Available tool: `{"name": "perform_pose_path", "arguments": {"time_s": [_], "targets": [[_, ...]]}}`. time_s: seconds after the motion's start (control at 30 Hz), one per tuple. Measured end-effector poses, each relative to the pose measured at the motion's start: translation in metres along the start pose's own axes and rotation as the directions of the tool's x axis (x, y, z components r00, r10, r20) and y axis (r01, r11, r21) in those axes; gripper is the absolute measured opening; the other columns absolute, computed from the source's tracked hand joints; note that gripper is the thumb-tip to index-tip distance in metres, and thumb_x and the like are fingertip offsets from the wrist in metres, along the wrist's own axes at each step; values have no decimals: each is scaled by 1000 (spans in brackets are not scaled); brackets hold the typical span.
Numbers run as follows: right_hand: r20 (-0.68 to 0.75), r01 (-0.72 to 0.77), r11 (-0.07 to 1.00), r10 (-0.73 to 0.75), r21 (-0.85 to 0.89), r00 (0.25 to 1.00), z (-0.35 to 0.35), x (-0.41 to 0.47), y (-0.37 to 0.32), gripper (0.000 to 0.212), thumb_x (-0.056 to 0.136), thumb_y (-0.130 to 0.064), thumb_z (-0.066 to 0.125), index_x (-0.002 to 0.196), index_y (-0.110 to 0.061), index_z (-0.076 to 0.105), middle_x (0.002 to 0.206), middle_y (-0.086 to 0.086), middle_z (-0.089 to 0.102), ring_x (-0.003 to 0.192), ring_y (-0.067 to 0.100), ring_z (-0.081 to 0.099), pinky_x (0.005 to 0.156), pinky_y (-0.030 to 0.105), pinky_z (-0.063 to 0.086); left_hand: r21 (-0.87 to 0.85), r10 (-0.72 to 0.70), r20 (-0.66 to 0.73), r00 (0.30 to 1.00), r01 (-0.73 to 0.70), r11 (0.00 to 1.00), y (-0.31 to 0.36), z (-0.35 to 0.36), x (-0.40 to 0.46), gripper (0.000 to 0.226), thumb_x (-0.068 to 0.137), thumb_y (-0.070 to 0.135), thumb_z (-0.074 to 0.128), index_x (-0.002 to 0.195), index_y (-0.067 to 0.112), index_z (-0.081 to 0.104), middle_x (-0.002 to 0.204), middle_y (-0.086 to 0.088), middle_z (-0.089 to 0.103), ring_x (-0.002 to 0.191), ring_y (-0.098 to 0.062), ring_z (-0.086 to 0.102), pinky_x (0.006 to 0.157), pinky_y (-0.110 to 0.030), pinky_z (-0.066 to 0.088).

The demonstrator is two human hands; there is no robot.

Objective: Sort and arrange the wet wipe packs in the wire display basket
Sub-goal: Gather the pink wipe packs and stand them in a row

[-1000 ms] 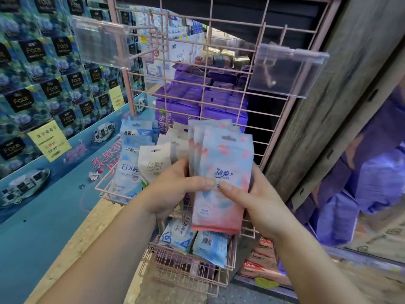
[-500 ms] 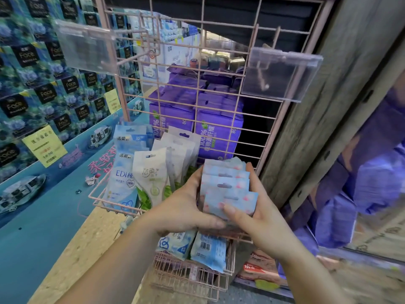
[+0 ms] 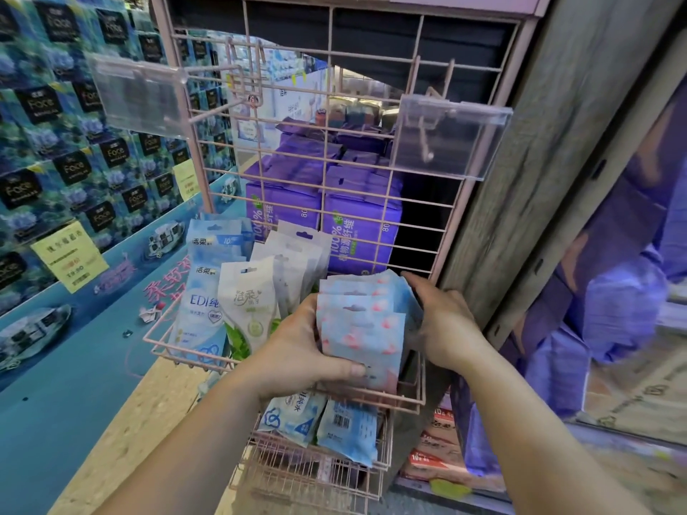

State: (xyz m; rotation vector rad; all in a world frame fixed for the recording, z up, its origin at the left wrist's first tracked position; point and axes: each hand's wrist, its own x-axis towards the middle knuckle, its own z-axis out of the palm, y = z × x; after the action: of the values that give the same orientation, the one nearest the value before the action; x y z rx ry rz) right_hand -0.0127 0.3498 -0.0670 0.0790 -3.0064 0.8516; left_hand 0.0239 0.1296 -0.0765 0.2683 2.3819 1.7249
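A stack of pink-and-blue wet wipe packs point(image 3: 362, 328) stands upright in the right end of the pink wire basket point(image 3: 412, 397), long axis vertical, hang-holes at the top, faces toward the camera. The left hand point(image 3: 297, 351) grips the stack from the left, thumb curled across the front pack's lower edge. The right hand point(image 3: 442, 321) presses against the stack's right side and back with fingers fairly straight. Just left stand white packs with green leaves point(image 3: 252, 306), then blue packs point(image 3: 202, 302) reading "EDI" and "10". Behind the grid, purple boxes point(image 3: 357, 228) read "100%" and "80". More blue packs lie in the lower basket point(image 3: 316, 473).
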Motion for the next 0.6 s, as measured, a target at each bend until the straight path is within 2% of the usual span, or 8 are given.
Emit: {"name": "perform_pose_path", "arguments": {"time_s": [0.07, 0.13, 0.2, 0.3, 0.4, 0.5, 0.6], "targets": [[-12, 77, 992, -78, -104, 997, 0, 0, -9, 81, 70, -39, 75, 141, -38, 35, 123, 3, 55, 119, 29, 43, 95, 34, 43, -7, -2, -6, 1000, 2, 1000, 0, -1, 0, 81, 49, 26, 92, 114, 40, 46, 112, 13, 68, 104, -1, 65, 85, -25, 55], [-8, 99, 982, -101, -161, 995, -1, 1, -13, 77, 70, -40, 76, 138, -31, 41, 126, 3, 53, 119, 29, 44, 94, 34, 40, -36, -6, -16, 1000, 5, 999, -1, -3, 0, 78, 57, 12, 91, 115, 37, 46, 112, 10, 68, 103, -2, 65, 80, -21, 55], [-4, 72, 996, -72, -49, 997, -6, 1, -13, 71, 66, -40, 81, 129, -26, 50, 124, 2, 53, 117, 25, 46, 91, 33, 41, -60, -17, -2, 1000, 17, 998, 0, -7, -2, 77, 61, 4, 88, 115, 38, 44, 113, 9, 67, 102, 0, 65, 79, -20, 55], [-2, 62, 991, -62, 116, 998, -13, 0, -10, 59, 69, -35, 82, 120, -26, 54, 118, -6, 54, 106, 14, 52, 81, 30, 44, -71, -21, 3, 1000, 21, 997, 2, -9, -3, 82, 59, 5, 88, 121, 36, 43, 114, 9, 65, 98, 4, 65, 81, -21, 55], [116, 108, 986, -124, 130, 986, -15, 0, -9, 74, 72, -23, 81, 134, -33, 42, 119, -7, 61, 105, 14, 60, 82, 29, 50, -109, -26, -7, 1000, 25, 994, 5, -6, -4, 79, 65, -7, 81, 125, 26, 42, 108, 10, 65, 85, 11, 65, 68, -12, 52], [164, 129, 987, -143, 93, 976, -14, 3, -13, 92, 71, -17, 80, 145, -36, 29, 123, -10, 57, 113, 13, 57, 87, 24, 46, -116, -14, 4, 1000, 15, 993, 6, -5, -5, 74, 66, -9, 79, 118, 30, 44, 108, 9, 65, 85, 11, 66, 66, -11, 51], [131, 111, 985, -128, 131, 983, -13, 8, -13, 81, 69, -21, 83, 138, -33, 43, 127, -9, 59, 115, 14, 57, 88, 26, 47, -144, -23, 11, 1000, 24, 989, 4, -7, -6, 71, 66, -13, 77, 113, 30, 46, 107, 7, 67, 86, 6, 68, 66, -14, 53]]}}
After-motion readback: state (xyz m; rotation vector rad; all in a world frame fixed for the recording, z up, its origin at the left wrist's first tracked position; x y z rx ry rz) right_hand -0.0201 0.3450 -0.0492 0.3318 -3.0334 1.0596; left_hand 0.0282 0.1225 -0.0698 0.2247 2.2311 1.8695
